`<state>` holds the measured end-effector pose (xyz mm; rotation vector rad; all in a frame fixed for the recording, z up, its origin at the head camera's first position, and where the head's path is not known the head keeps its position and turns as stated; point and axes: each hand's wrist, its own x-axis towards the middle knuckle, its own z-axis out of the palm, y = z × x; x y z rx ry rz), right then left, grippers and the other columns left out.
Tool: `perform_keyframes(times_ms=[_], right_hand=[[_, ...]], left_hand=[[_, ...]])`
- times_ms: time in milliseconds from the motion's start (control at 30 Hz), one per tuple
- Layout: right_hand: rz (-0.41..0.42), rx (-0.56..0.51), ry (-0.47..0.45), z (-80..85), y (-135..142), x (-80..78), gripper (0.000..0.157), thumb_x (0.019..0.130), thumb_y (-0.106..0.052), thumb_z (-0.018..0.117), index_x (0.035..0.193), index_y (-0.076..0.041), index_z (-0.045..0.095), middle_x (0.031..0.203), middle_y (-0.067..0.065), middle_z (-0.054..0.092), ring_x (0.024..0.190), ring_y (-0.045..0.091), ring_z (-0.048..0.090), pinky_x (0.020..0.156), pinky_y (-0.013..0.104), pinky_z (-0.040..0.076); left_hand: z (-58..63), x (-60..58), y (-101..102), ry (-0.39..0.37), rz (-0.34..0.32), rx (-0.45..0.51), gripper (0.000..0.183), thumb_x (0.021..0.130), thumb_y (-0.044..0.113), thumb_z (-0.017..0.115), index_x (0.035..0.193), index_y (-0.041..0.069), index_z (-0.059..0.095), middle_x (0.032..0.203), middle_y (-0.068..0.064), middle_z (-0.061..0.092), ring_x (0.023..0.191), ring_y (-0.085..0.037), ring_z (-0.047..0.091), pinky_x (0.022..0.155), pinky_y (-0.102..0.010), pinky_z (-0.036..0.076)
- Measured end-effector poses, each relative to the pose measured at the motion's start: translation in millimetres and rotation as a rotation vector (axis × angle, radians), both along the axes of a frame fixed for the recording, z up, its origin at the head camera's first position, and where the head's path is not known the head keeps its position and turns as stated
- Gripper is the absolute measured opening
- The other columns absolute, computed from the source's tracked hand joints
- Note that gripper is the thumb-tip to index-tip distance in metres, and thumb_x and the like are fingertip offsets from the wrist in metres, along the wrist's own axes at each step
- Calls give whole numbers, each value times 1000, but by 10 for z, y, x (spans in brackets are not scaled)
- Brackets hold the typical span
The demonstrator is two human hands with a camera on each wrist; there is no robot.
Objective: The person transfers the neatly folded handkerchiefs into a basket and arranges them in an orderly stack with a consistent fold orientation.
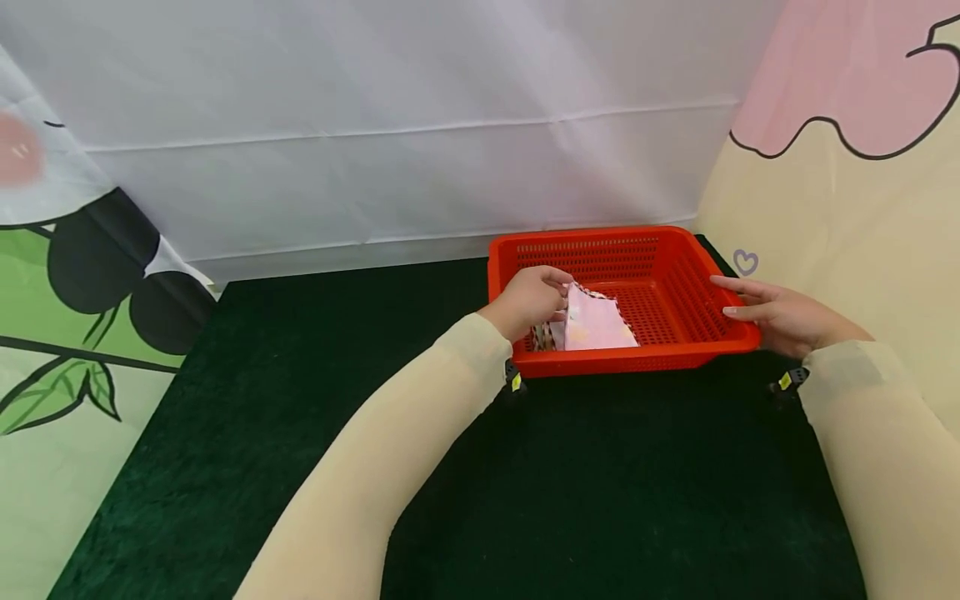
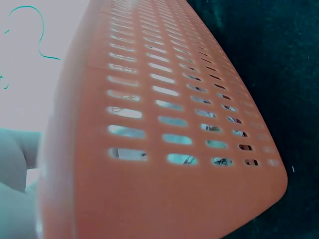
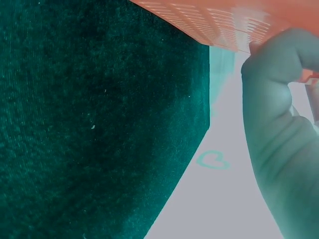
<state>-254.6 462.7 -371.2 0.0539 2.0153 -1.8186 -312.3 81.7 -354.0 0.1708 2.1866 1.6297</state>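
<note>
A red plastic basket [image 1: 652,360] with slotted walls sits at the back right of the dark green surface. Inside its left part is a pink folded cloth [image 1: 596,321] with a dark-and-light patterned edge. My left hand [image 1: 528,297] reaches over the basket's left side and pinches the upper corner of that cloth; some fingertips are hidden behind it. In the left wrist view the basket wall [image 2: 149,194] fills most of the picture, and bits of fabric show through its slots. My right hand [image 1: 787,317] grips the basket's right rim, fingers on top, with a bent digit showing in the right wrist view.
The dark green cloth-covered table [image 1: 570,483] extends in front and to the left of the basket. A white sheet [image 1: 420,183] hangs close behind it. At the right stands a cream and pink printed backdrop [image 1: 840,217], close to my right hand.
</note>
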Motion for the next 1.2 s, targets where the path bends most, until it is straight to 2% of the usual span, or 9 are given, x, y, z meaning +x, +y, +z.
perform_keyframes(times_ms=[133,367,500,733,867,1067,1133,1200], right_hand=[[-7,-15,-6,4,9,-15,62,109,-10,51,163,-34,32,136,-13,58,114,18,64,91,39,58],[9,25,5,7,32,-39,66,109,-13,51,165,-33,23,144,-6,42,116,15,62,93,37,57],[9,42,9,4,54,-48,67,109,-14,51,166,-32,21,147,-3,39,115,15,63,93,38,57],[19,105,-9,25,79,-50,70,110,-19,51,167,-28,12,160,8,22,115,11,61,95,37,56],[21,101,-6,35,96,-40,69,110,-17,51,167,-26,13,153,3,31,114,11,62,94,38,57],[42,113,20,44,142,-19,66,110,-15,49,167,-25,18,136,-12,49,114,12,62,92,37,58],[41,148,32,63,141,-17,63,110,-15,50,166,-24,21,135,-12,51,112,13,63,92,37,58],[46,210,51,92,120,-17,62,110,-19,50,165,-20,21,142,-3,48,111,12,62,91,35,58]], left_hand=[[3,5,-49,7,-9,38,38,100,1,61,135,13,63,123,-9,64,106,-27,67,93,-42,57],[22,37,-144,45,-71,83,36,100,2,63,134,15,64,121,-4,65,108,-24,69,96,-41,56],[52,69,-190,84,-84,57,38,99,6,67,135,15,64,125,-5,65,105,-23,69,96,-42,56],[102,114,-355,154,-75,-17,38,101,10,66,138,18,62,129,-1,64,103,-20,69,95,-38,56],[112,117,-491,157,-43,1,36,102,9,65,137,18,62,130,-2,63,109,-23,68,97,-40,55],[83,97,-724,156,-15,25,37,102,8,63,139,13,60,131,-5,62,105,-21,68,95,-39,57],[63,84,-822,167,-15,26,38,103,7,62,141,10,59,132,-8,62,106,-21,67,95,-39,57],[41,64,-934,180,-10,9,38,103,6,61,141,9,58,132,-8,61,109,-22,66,96,-39,56]])
